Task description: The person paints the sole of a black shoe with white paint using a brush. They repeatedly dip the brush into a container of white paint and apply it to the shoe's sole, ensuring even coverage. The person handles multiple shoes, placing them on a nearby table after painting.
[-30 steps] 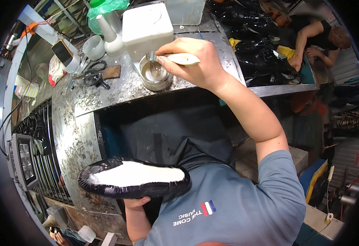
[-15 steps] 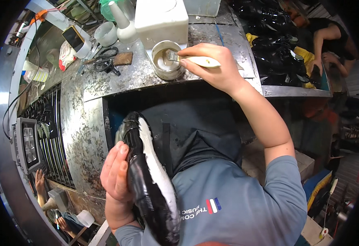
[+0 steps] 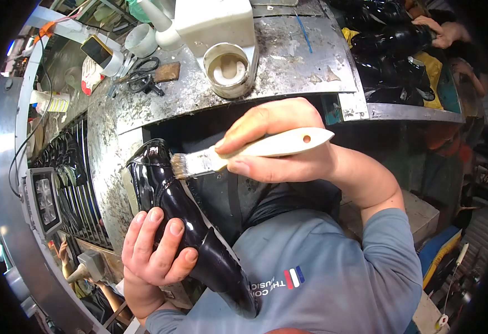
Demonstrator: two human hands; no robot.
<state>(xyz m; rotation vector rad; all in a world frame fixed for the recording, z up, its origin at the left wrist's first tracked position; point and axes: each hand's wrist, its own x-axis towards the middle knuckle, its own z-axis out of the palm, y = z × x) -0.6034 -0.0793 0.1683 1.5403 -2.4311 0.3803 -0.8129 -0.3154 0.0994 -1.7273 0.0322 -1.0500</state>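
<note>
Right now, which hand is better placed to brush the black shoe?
Probably the right hand: it holds the brush, its bristles right by the far end of the black shoe. The left hand has its fingers around the shoe, so it seems better placed for steadying.

One brush (image 3: 263, 147), one held shoe (image 3: 193, 216), perhaps one phone (image 3: 96, 51).

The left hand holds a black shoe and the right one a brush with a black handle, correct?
Not quite: the head view shows the brush has a cream handle. The left hand does hold the shoe, the right hand the brush.
</note>
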